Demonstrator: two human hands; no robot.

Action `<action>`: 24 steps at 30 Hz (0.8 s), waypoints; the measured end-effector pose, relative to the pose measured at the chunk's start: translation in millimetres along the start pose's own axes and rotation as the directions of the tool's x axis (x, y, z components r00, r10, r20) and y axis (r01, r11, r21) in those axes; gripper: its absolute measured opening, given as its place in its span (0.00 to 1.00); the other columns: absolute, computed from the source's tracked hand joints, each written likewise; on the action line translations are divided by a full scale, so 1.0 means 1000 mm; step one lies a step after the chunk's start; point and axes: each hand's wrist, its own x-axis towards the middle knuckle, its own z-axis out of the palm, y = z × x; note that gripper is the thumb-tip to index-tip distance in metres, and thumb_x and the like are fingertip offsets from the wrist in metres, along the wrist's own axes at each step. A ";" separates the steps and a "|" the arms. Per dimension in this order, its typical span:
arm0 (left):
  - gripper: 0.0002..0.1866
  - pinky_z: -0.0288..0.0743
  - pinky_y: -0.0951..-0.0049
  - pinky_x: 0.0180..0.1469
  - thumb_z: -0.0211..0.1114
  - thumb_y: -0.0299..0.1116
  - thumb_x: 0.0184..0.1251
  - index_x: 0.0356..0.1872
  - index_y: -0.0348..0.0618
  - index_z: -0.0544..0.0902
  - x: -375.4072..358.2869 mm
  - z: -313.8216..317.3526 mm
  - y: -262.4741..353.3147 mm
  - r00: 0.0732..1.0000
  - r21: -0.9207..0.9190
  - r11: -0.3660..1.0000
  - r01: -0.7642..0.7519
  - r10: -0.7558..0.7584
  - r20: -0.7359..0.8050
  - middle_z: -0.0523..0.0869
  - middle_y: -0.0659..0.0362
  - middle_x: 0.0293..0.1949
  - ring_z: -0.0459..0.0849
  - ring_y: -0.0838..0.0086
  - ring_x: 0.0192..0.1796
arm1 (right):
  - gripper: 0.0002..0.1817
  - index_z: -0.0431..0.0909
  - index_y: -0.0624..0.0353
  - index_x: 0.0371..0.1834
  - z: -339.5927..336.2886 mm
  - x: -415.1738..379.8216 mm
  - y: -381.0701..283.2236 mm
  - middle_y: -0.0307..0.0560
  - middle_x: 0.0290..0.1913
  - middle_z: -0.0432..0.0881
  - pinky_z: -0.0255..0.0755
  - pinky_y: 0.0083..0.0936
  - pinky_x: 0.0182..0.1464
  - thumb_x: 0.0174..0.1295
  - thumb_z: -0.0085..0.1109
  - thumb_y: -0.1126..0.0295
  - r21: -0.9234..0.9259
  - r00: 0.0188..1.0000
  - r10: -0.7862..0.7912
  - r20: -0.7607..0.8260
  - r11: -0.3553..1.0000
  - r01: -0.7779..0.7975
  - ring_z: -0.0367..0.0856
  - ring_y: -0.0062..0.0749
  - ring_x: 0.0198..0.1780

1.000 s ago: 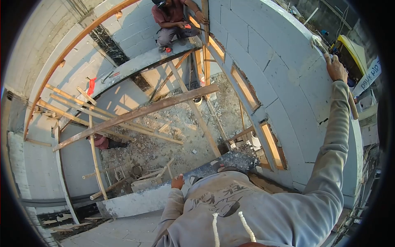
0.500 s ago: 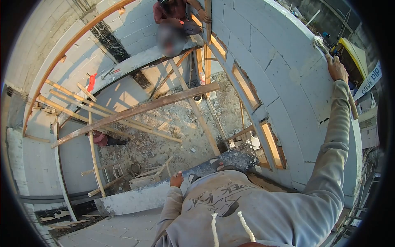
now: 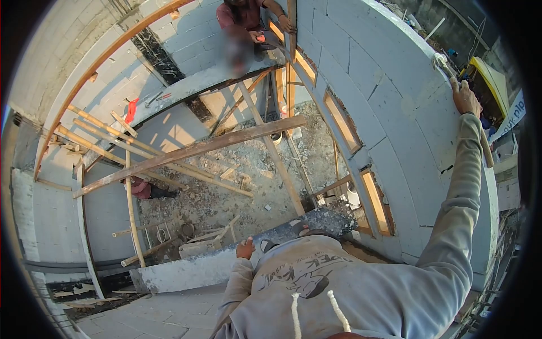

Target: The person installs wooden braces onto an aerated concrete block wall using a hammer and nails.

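My right arm reaches out to the right, and my right hand (image 3: 466,98) clasps the top edge of the grey block wall (image 3: 395,107) with bent fingers. A wooden stick (image 3: 486,150) runs along the outer side of that edge, passing behind my wrist; whether my fingers also touch it is hidden. My left hand (image 3: 245,248) hangs low in front of me, nothing visible in it, fingers loosely curled and thumb apart. Below it lies the concrete beam (image 3: 192,272). My feet, partly seen in sandals, are on this beam.
Across the gap, a co-worker (image 3: 243,17) sits on another beam (image 3: 197,79), one hand at a wooden post. Another person (image 3: 144,189) is far below. A long plank (image 3: 192,153) and bamboo poles (image 3: 135,209) span the drop above the rubble floor (image 3: 265,186). Wooden frames (image 3: 341,121) line the wall.
My view has tilted slightly, shifting the scene a little to the right. The co-worker's hand with a small orange-red thing shows more clearly. My hands keep nearly the same places.
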 end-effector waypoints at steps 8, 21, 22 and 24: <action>0.28 0.75 0.72 0.31 0.59 0.50 0.66 0.50 0.31 0.79 -0.015 0.003 0.009 1.000 -0.037 0.999 -0.016 0.015 -0.024 0.86 0.51 0.35 0.85 0.70 0.32 | 0.37 0.65 0.55 0.67 0.003 0.001 0.001 0.66 0.57 0.77 0.66 0.46 0.62 0.67 0.34 0.37 0.003 0.999 0.000 -0.032 1.000 0.000 0.74 0.55 0.61; 0.28 0.78 0.71 0.34 0.60 0.48 0.65 0.46 0.25 0.80 -0.012 0.003 0.005 0.999 -0.069 0.997 -0.023 0.021 -0.030 0.86 0.50 0.33 0.84 0.69 0.31 | 0.36 0.68 0.55 0.60 0.009 0.006 0.006 0.65 0.57 0.77 0.65 0.49 0.62 0.67 0.32 0.36 0.007 0.999 -0.012 -0.036 1.000 0.012 0.75 0.56 0.61; 0.28 0.78 0.71 0.34 0.60 0.48 0.65 0.46 0.25 0.80 -0.013 0.003 0.007 0.999 -0.067 0.997 -0.023 0.021 -0.030 0.86 0.50 0.33 0.84 0.69 0.31 | 0.36 0.68 0.55 0.60 0.010 0.006 0.006 0.65 0.57 0.77 0.65 0.49 0.62 0.67 0.32 0.36 0.007 0.999 -0.010 -0.035 1.000 0.011 0.75 0.56 0.61; 0.28 0.79 0.71 0.35 0.60 0.48 0.65 0.46 0.25 0.79 -0.016 0.003 0.012 1.000 -0.065 0.998 -0.022 0.021 -0.019 0.86 0.50 0.34 0.84 0.68 0.31 | 0.36 0.68 0.56 0.61 0.010 0.006 0.006 0.65 0.57 0.77 0.66 0.48 0.61 0.67 0.32 0.36 0.015 0.999 -0.016 -0.047 1.000 0.016 0.75 0.56 0.61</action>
